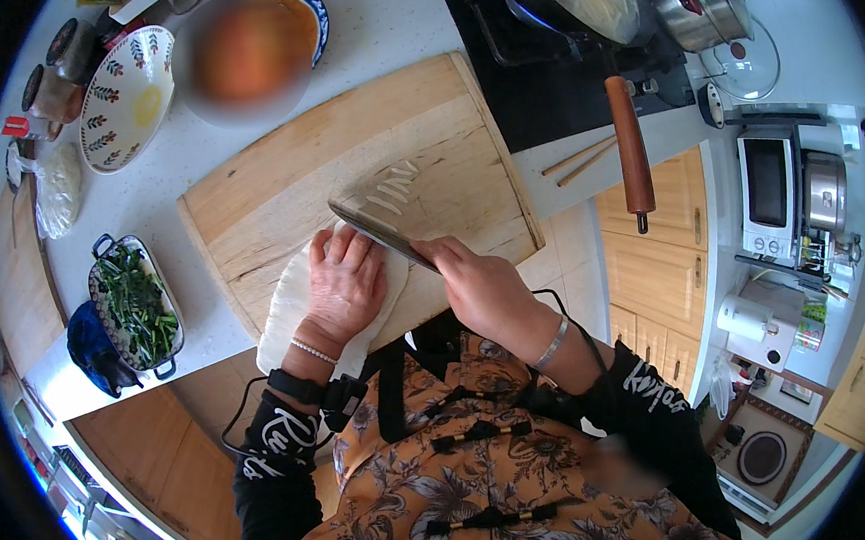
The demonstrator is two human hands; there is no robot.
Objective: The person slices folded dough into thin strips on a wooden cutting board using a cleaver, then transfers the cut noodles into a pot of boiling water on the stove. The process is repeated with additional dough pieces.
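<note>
My left hand lies flat, fingers together, pressing on a folded sheet of white dough. The dough lies on a wooden cutting board, and its near end hangs over the board's front edge. A kitchen knife is gripped by its handle in my right hand. Its blade slants across the dough's far end, right beside my left fingertips. Several thin cut dough strips lie on the board or cling along the blade's far side; which of the two is hard to tell.
A wok of pale food sits over a lit gas flame, its wooden handle jutting over the counter edge near chopsticks. Left stand a dish of chopped greens, a patterned bowl and a blue-rimmed bowl. Behind the wok is a steel pot.
</note>
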